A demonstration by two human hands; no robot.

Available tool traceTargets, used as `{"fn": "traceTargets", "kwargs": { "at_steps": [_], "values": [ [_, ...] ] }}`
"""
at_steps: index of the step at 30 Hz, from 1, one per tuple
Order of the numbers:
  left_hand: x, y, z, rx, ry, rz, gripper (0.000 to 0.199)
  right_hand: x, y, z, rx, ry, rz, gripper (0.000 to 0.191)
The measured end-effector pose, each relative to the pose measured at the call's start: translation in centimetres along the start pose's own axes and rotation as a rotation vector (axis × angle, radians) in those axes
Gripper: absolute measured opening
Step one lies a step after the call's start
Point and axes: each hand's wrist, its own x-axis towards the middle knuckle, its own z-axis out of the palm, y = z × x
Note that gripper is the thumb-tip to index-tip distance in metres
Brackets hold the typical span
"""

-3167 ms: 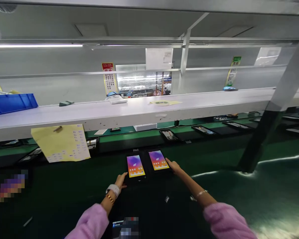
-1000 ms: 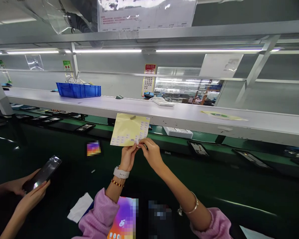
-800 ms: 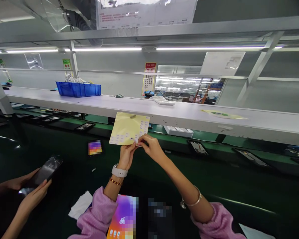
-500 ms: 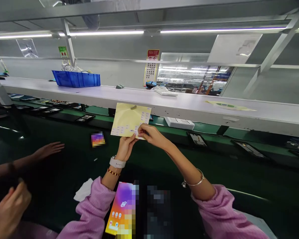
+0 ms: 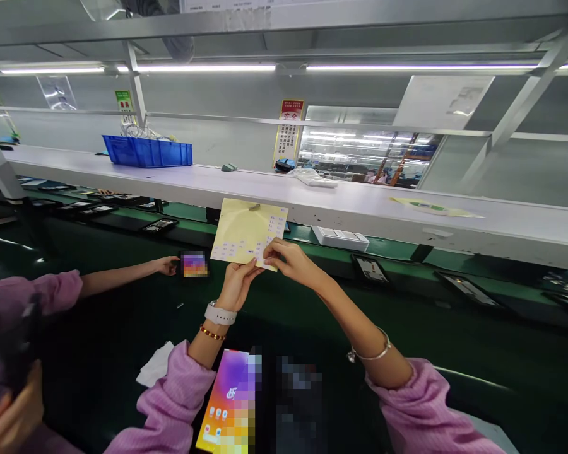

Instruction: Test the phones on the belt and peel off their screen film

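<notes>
A yellow sheet of small white labels [image 5: 239,227] hangs from the front edge of the white shelf. My left hand [image 5: 236,285] pinches its bottom edge between thumb and fingers. Over the sheet's lower right part, my right hand [image 5: 286,257] has its fingers pressed together against the labels; whatever sits between the fingertips is too small to make out. Below my hands, a phone with a lit purple and orange screen [image 5: 227,403] lies on the dark work surface, partly pixelated. A dark, pixelated object [image 5: 298,403] is to its right.
A co-worker's hand [image 5: 168,265] touches another lit phone [image 5: 195,265] at left. On the white shelf [image 5: 265,183] stand a blue bin [image 5: 146,151] and a clear plastic bag [image 5: 312,177]. Under it are a white box [image 5: 341,238] and opened phones [image 5: 370,269]. White paper [image 5: 155,364] lies near my left sleeve.
The co-worker's arm has reached right and its hand is now at the lit phone on the left. My hands have stayed at the yellow sheet, with only a slight shift.
</notes>
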Motion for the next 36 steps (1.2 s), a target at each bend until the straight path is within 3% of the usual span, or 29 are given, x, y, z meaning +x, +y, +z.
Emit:
{"fn": "traceTargets", "kwargs": {
  "at_steps": [7,10,13,15,16,18,21,24,28,32,36],
  "values": [
    [0.0,1.4,-0.5,0.129,-0.069,-0.063,0.051,1.3,-1.1,-0.3,-0.027,-0.06,0.014,0.016],
    [-1.5,2.3,-3.2,0.229,-0.072,-0.134,0.066,-0.6,-2.9,-0.8,-0.018,-0.015,0.039,0.016],
    [-5.2,3.0,-9.3,0.397,0.068,-0.148,0.075,-6.3,-4.2,-0.3,0.028,-0.025,0.068,0.017],
    [-8.6,3.5,-14.8,0.54,0.226,-0.126,0.077,-11.9,-3.8,1.6,0.065,-0.153,0.112,0.017],
    [-10.3,3.8,-17.6,0.62,0.31,-0.118,0.078,-14.9,-3.2,3.0,0.061,-0.24,0.184,0.018],
    [-13.4,4.3,-22.5,0.801,0.464,-0.111,0.073,-20.4,-1.5,6.4,0.06,-0.274,0.23,0.024],
    [-16.4,4.3,-26.7,1.082,0.545,-0.141,0.051,-26.3,0.7,11.2,0.034,-0.198,0.301,0.024],
    [-17.6,2.1,-26.8,1.316,0.418,-0.182,0.034,-29.0,2.0,13.1,-0.007,-0.072,0.411,0.013],
    [-18.2,-1.6,-24.3,1.538,0.244,-0.187,0.022,-29.0,1.7,12.3,-0.025,0.078,0.53,0.012],
    [-19.1,-3.6,-21.3,1.629,0.229,-0.23,0.021,-27.3,-2.1,12.1,0.061,0.085,0.568,0.018],
    [-22.8,-6.6,-15.8,1.529,0.024,-0.341,0.035,-26.4,-7.6,13.9,0.211,0.035,0.608,0.052]
  ]
}}
